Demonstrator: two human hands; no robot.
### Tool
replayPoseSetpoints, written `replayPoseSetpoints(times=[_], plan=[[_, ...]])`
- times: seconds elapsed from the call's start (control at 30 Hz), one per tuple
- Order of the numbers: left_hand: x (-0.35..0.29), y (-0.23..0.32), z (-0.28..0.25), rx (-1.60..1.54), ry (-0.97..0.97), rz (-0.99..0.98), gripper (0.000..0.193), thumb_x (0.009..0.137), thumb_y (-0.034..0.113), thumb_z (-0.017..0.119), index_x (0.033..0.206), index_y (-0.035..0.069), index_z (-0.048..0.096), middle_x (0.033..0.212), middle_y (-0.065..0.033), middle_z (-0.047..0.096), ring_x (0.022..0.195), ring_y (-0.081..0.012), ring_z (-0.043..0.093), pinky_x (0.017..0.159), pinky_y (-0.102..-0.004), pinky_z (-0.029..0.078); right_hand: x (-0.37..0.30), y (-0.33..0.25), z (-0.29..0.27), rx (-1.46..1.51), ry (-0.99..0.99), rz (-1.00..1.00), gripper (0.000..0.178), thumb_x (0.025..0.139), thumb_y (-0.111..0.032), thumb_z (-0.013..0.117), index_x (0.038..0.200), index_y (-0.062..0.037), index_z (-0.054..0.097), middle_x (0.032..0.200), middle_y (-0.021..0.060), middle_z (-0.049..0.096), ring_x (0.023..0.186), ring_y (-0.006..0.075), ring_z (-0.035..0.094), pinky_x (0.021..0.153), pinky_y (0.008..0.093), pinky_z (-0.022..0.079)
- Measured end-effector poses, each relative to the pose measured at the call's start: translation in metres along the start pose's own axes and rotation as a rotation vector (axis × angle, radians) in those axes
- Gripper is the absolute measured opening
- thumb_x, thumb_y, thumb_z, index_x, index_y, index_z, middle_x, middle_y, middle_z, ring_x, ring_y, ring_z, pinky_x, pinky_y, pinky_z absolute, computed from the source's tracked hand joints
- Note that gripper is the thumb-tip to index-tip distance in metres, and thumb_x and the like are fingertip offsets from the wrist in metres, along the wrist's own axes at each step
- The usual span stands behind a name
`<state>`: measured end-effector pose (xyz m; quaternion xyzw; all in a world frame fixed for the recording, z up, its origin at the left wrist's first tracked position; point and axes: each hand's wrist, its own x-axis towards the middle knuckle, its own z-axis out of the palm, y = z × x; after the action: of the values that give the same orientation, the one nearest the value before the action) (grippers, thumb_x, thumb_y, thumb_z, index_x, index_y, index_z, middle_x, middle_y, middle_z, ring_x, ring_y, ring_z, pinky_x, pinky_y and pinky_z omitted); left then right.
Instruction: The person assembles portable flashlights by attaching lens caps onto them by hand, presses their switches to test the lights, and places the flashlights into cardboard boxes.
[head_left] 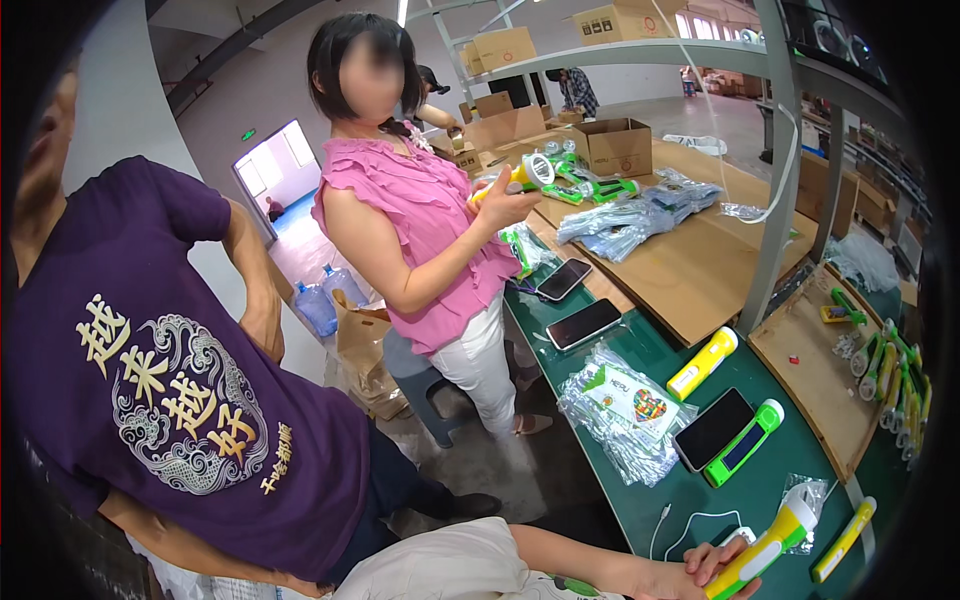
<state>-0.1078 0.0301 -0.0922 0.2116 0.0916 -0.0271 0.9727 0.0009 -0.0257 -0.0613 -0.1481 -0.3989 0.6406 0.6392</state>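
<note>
At the lower right, my left hand [708,562] is closed around a yellow, white and green flashlight [765,545], held at a slant with its wide head pointing up and right. My right hand does not show. Beside the flashlight's head lies a clear plastic bag [808,520]. A white cable with a plug [740,535] rests on the green table just behind my fingers. Farther up the table are a green flashlight with a dark panel [745,443], a black phone [714,430] and a yellow flashlight [703,363].
Flat printed plastic bags [625,410] are piled along the table [580,460]. A slim yellow-green light [845,540] lies right. A shallow cardboard tray [815,370] adjoins several flashlights. Across the table a person in pink [415,240] holds a flashlight; another in purple [150,330] stands left.
</note>
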Motion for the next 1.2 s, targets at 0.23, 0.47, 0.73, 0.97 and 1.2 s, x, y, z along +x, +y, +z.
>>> replayPoseSetpoints(times=[0.23,0.47,0.73,0.97,1.2], plan=[[0.002,-0.018,-0.01,0.057,0.166,0.178,0.03,0.067,-0.004,0.069,0.09,0.011,0.055,0.093,0.0013,0.053,0.098,-0.0161,0.056,0.083,-0.0362,0.05,-0.022,0.042,-0.04,0.435,-0.027,-0.046,0.048,0.073,-0.059,0.063,0.096,-0.0172,0.056,0.083,0.0027,0.058,0.093,0.0273,0.045,0.095,0.0473,0.031],[-0.012,-0.03,-0.013,0.1,0.232,0.251,0.032,0.064,-0.007,0.07,0.085,0.012,0.055,0.091,0.0035,0.049,0.1,-0.0147,0.053,0.084,-0.0358,0.049,-0.032,0.044,-0.046,0.407,-0.052,-0.006,0.051,0.071,-0.06,0.064,0.101,-0.0192,0.059,0.083,0.0032,0.059,0.094,0.0266,0.044,0.1,0.048,0.025],[-0.007,-0.026,-0.015,0.139,0.172,0.167,0.036,0.061,-0.009,0.07,0.082,0.014,0.052,0.089,0.0037,0.045,0.102,-0.0135,0.051,0.085,-0.0352,0.049,-0.028,0.049,-0.048,0.411,-0.08,-0.027,0.048,0.068,-0.059,0.066,0.099,-0.0219,0.061,0.08,0.001,0.057,0.091,0.024,0.045,0.099,0.046,0.026],[-0.005,-0.021,-0.01,0.16,0.139,0.125,0.039,0.059,-0.011,0.07,0.08,0.015,0.051,0.088,0.0039,0.041,0.103,-0.0126,0.049,0.086,-0.0348,0.048,-0.029,0.04,-0.04,0.413,-0.092,-0.014,0.048,0.068,-0.058,0.066,0.1,-0.0226,0.062,0.08,0.0008,0.058,0.09,0.0235,0.045,0.099,0.0455,0.027],[0.008,-0.024,-0.013,0.16,0.085,0.064,0.042,0.056,-0.013,0.07,0.079,0.016,0.049,0.087,0.0041,0.037,0.104,-0.0116,0.047,0.087,-0.0343,0.047,-0.032,0.037,-0.037,0.391,-0.027,-0.01,0.045,0.068,-0.057,0.065,0.098,-0.0237,0.062,0.08,0.0005,0.058,0.088,0.0232,0.045,0.098,0.0449,0.028]])
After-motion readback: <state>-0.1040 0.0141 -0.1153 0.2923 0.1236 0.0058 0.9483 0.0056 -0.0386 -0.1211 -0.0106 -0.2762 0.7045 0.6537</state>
